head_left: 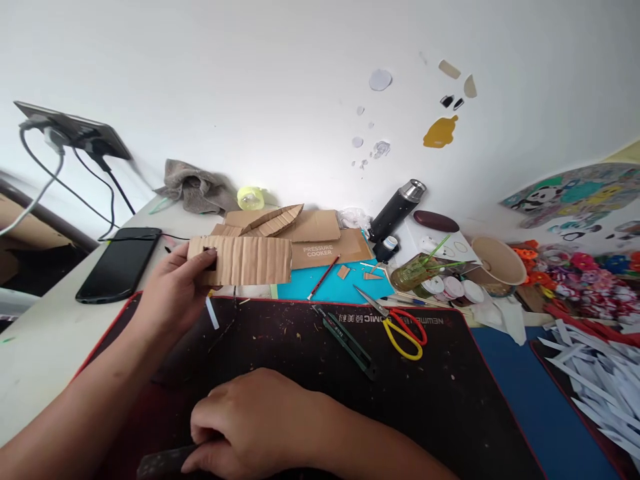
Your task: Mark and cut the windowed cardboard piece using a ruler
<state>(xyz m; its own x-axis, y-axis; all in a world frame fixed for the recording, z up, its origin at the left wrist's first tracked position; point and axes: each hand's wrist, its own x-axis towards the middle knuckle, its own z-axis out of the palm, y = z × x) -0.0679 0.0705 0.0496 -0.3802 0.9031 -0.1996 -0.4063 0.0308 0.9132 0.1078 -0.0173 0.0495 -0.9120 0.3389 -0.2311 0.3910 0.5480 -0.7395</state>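
Observation:
My left hand (187, 270) is closed on a rectangular piece of corrugated cardboard (255, 261), raised above the mat's back edge. A small dark hole shows in the piece beside my thumb. Low in the view, my right hand (255, 420) has its fingers curled, pinching a dark, speckled flat strip (163, 463); its kind cannot be made out. On the black mat (280, 353) lie a green box cutter (349, 347) and scissors (404, 335) with one red and one yellow handle loop. Cardboard scraps lie around them.
Behind the mat are cardboard sheets (315, 227), a red pencil (324, 277), a black thermos (395, 210) and a glass jar (413, 272). A phone (120, 263) and a grey cloth (197, 187) lie at left. White paper strips (595, 383) are heaped at right.

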